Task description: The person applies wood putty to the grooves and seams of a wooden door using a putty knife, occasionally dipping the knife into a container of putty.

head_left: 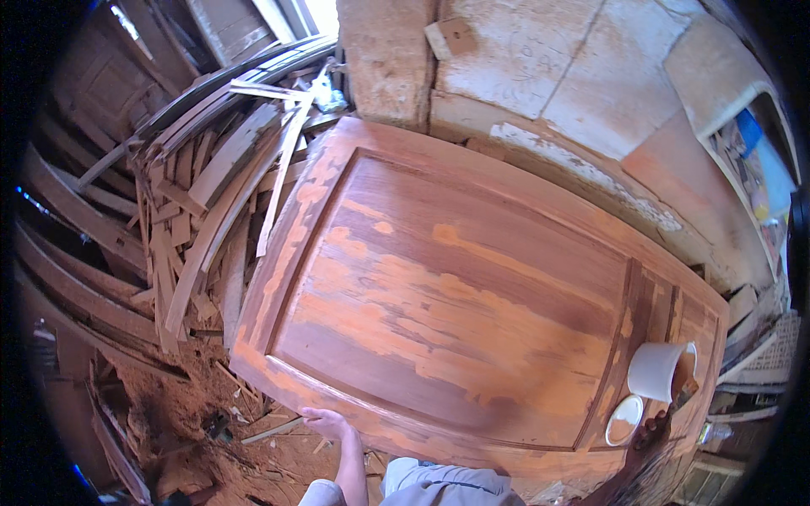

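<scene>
A large wooden door panel point(472, 253) lies before me, its reddish-brown face smeared with orange filler. My left hand point(327, 423) is at the panel's near left edge, fingers stretched out and nothing in them. At the right end, my right hand point(648, 432) is closed around a flat, brownish-orange-ended tool point(689, 390), whose exact kind is unclear. The tool's end is at the mouth of a white plastic tub point(651, 369), which has orange-brown filler inside. Beside that hand and tub lies a round white lid point(624, 420) with orange filler on it.
Wood offcuts point(190, 202) and long strips are heaped left of the panel. Sawdust point(169, 405) covers the ground at the lower left. Pale boards point(523, 59) stand behind the far edge. At the far right is a cluttered open-sided case point(751, 160).
</scene>
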The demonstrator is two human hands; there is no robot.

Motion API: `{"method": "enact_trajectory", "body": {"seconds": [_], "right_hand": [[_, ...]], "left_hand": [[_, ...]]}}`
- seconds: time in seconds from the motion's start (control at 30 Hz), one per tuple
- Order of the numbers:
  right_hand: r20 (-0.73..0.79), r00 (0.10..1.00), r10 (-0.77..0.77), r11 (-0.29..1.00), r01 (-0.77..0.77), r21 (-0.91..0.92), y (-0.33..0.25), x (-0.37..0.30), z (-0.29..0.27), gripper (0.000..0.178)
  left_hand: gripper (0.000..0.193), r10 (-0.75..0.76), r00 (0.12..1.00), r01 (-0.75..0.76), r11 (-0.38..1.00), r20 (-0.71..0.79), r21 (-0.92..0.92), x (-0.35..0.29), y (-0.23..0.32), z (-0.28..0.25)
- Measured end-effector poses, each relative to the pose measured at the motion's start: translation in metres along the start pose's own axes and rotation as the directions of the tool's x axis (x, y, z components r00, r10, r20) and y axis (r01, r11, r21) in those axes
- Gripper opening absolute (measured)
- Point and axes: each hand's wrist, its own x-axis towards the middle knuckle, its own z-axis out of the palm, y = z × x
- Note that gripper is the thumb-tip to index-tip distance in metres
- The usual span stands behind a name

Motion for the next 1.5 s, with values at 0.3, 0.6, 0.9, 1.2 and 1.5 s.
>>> {"method": "enact_trajectory", "body": {"seconds": [0.3, 0.6, 0.9, 1.2, 1.5], "right_hand": [[-0.236, 0.972, -0.005, 1.000, 0.011, 0.024, 0.000, -0.008, 0.059, 0.023], [-0.298, 0.954, 0.019, 0.993, 0.018, 0.120, 0.047, 0.034, 0.083, 0.043], [-0.278, 0.941, 0.194, 0.981, -0.182, 0.067, 0.090, 0.082, 0.099, 0.048], [-0.751, 0.651, 0.106, 0.984, -0.177, -0.015, 0.149, 0.135, 0.145, 0.044], [-0.814, 0.566, 0.134, 0.968, -0.252, -0.016, 0.167, 0.144, 0.152, 0.042]], "left_hand": [[0.078, -0.017, 1.000, 0.017, 0.999, -0.003, -0.029, 0.005, -0.011, 0.011], [0.074, 0.020, 0.995, -0.011, 0.996, -0.097, 0.093, 0.026, -0.033, 0.016], [0.076, 0.094, 0.996, -0.089, 0.934, 0.001, 0.345, 0.018, 0.016, 0.090], [0.077, 0.206, 0.978, -0.200, 0.916, 0.020, 0.349, 0.009, 0.065, 0.173], [0.078, 0.218, 0.976, -0.206, 0.915, 0.004, 0.348, 0.015, 0.062, 0.187]]}}
